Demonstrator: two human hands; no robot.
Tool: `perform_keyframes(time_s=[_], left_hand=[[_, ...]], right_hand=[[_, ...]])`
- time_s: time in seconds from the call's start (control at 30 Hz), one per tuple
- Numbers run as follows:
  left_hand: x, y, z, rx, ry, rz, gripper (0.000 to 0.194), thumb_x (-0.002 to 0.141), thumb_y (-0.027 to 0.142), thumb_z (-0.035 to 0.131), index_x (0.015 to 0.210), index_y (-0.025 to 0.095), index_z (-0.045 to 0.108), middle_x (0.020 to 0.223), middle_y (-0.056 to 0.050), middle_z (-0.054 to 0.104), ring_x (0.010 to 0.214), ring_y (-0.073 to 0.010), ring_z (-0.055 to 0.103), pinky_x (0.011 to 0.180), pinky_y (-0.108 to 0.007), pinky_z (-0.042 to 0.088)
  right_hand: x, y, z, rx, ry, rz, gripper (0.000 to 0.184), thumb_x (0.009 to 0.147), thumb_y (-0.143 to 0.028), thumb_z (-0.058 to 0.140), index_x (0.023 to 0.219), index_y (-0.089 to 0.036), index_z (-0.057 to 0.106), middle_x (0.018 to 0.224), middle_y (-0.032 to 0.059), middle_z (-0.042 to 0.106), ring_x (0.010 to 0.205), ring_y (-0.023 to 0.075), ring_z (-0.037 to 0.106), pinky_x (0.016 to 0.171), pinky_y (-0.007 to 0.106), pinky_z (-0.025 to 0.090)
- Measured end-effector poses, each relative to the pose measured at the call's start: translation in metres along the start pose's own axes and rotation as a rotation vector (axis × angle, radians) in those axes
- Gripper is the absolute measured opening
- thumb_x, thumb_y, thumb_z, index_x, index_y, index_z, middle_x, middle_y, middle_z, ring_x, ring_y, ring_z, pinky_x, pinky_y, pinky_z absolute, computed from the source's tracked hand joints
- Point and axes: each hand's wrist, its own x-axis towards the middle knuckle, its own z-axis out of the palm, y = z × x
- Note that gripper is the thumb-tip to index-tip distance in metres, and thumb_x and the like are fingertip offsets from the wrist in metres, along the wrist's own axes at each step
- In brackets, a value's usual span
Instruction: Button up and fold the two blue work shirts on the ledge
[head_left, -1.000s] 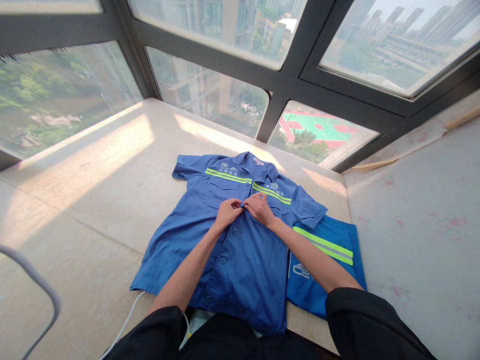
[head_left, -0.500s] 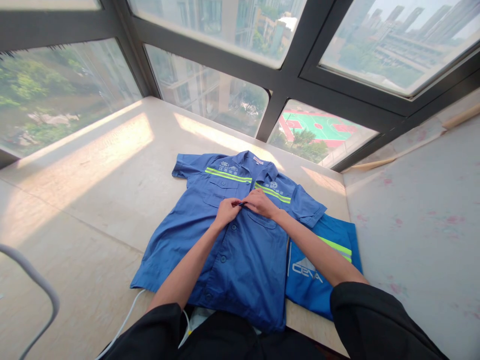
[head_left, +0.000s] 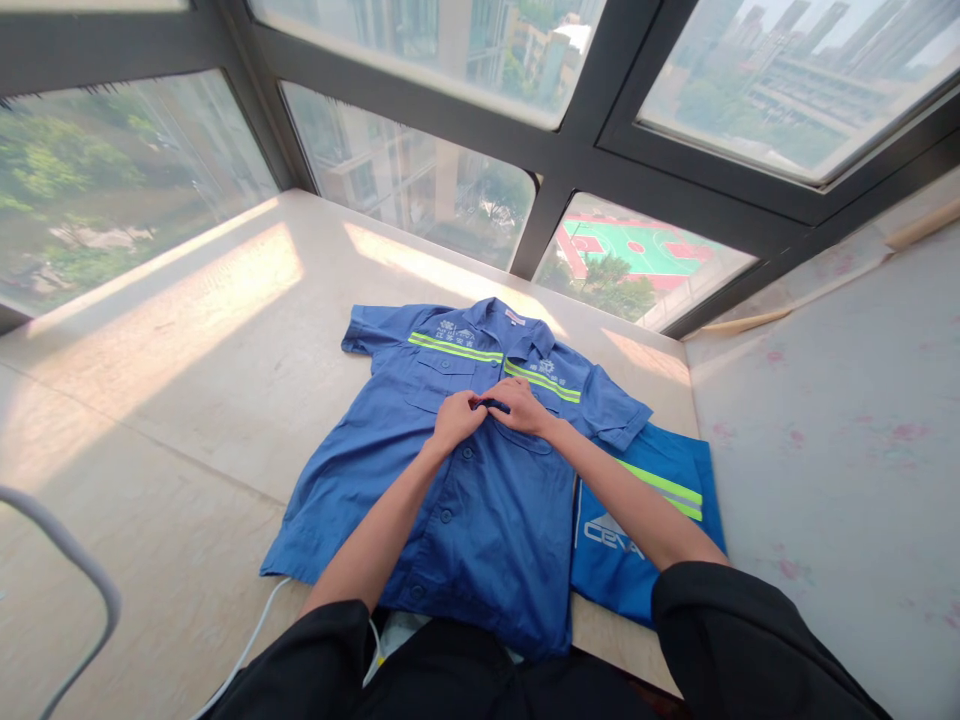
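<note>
A blue short-sleeved work shirt (head_left: pixel 375 460) lies spread out, collar toward the window, with yellow-green reflective stripes across its chest. Both my hands pinch its front placket at mid-chest. My left hand (head_left: pixel 457 418) is closed on the placket edge from the left. From the right, my right hand (head_left: pixel 519 405) grips the same spot, a dark fold of cloth showing between its thumb and fingers. Any button at the fingertips is hidden. Below my hands, a button (head_left: pixel 446 516) and others run down the fastened-looking front. The upper front near the collar lies apart.
A folded brighter blue garment (head_left: pixel 622 590) with a reflective stripe and white lettering lies right of the shirt, partly under its sleeve. A grey curved tube (head_left: pixel 94 575) rises at left. A white cable (head_left: pixel 251 640) runs near my left sleeve. Window frames (head_left: pixel 577 150) border the ledge.
My hands stay at the same place on the placket while the fingers shift. My right hand's thumb and fingers have parted slightly, showing more dark cloth between them. The view has shifted a little.
</note>
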Motion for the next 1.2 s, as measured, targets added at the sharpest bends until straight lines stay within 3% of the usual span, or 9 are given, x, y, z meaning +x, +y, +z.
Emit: perform_keyframes(time_s=[0.1, 0.2, 0.3, 0.47, 0.7, 0.93, 1.2], left_hand=[[0.006, 0.002, -0.005, -0.093, -0.042, -0.066, 0.023, 0.081, 0.020, 0.054, 0.086, 0.013, 0.075, 0.085, -0.006, 0.073, 0.082, -0.0175, 0.064, 0.072, -0.023, 0.046], [0.011, 0.001, -0.008, -0.146, -0.094, -0.119, 0.027, 0.085, 0.023, 0.049, 0.083, 0.012, 0.074, 0.078, -0.005, 0.071, 0.066, -0.0135, 0.062, 0.058, -0.020, 0.046], [0.015, 0.000, -0.009, -0.182, -0.129, -0.150, 0.019, 0.081, 0.026, 0.060, 0.081, 0.012, 0.074, 0.066, -0.002, 0.067, 0.054, -0.0115, 0.058, 0.051, -0.019, 0.044], [0.018, -0.004, -0.006, -0.252, -0.124, -0.194, 0.012, 0.071, 0.021, 0.074, 0.079, 0.012, 0.073, 0.057, 0.000, 0.061, 0.052, -0.0112, 0.056, 0.052, -0.020, 0.046], [0.020, -0.006, -0.011, -0.439, -0.157, -0.284, 0.017, 0.072, 0.022, 0.076, 0.083, 0.011, 0.069, 0.066, -0.001, 0.064, 0.054, -0.0084, 0.058, 0.051, -0.018, 0.049], [0.018, -0.006, -0.008, -0.503, -0.142, -0.297, 0.013, 0.073, 0.019, 0.075, 0.080, 0.011, 0.069, 0.065, -0.001, 0.063, 0.054, -0.0077, 0.057, 0.054, -0.018, 0.051], [0.017, -0.005, -0.011, -0.543, -0.168, -0.305, 0.009, 0.073, 0.018, 0.074, 0.077, 0.011, 0.070, 0.056, 0.002, 0.058, 0.052, -0.0073, 0.053, 0.056, -0.020, 0.050]], right_hand=[[-0.002, -0.001, 0.000, -0.003, -0.011, 0.010, 0.017, 0.088, -0.018, 0.060, 0.103, -0.021, 0.067, 0.098, 0.0057, 0.072, 0.097, 0.0218, 0.059, 0.088, 0.038, 0.030], [-0.001, -0.002, 0.001, -0.019, -0.016, 0.024, 0.008, 0.086, -0.015, 0.059, 0.088, -0.020, 0.065, 0.089, 0.0044, 0.070, 0.092, 0.0207, 0.058, 0.087, 0.036, 0.030], [-0.003, -0.001, 0.002, -0.031, -0.020, 0.006, 0.009, 0.083, -0.012, 0.057, 0.084, -0.019, 0.063, 0.085, 0.0042, 0.068, 0.088, 0.0200, 0.057, 0.086, 0.035, 0.031], [-0.005, -0.001, 0.004, -0.098, -0.009, -0.020, 0.025, 0.086, -0.011, 0.054, 0.106, -0.020, 0.066, 0.092, 0.0049, 0.072, 0.086, 0.0201, 0.057, 0.087, 0.036, 0.030], [-0.002, -0.009, 0.008, -0.242, 0.024, -0.015, 0.014, 0.092, -0.020, 0.055, 0.092, -0.020, 0.070, 0.084, 0.0052, 0.069, 0.086, 0.0210, 0.055, 0.093, 0.040, 0.027], [-0.006, -0.009, 0.006, -0.326, 0.056, -0.030, 0.019, 0.097, -0.027, 0.054, 0.103, -0.023, 0.071, 0.083, 0.0057, 0.067, 0.085, 0.0216, 0.053, 0.093, 0.042, 0.025], [0.001, -0.018, 0.008, -0.288, 0.094, -0.037, 0.029, 0.102, -0.021, 0.042, 0.094, -0.022, 0.070, 0.086, 0.0040, 0.070, 0.085, 0.0184, 0.055, 0.101, 0.039, 0.024]])
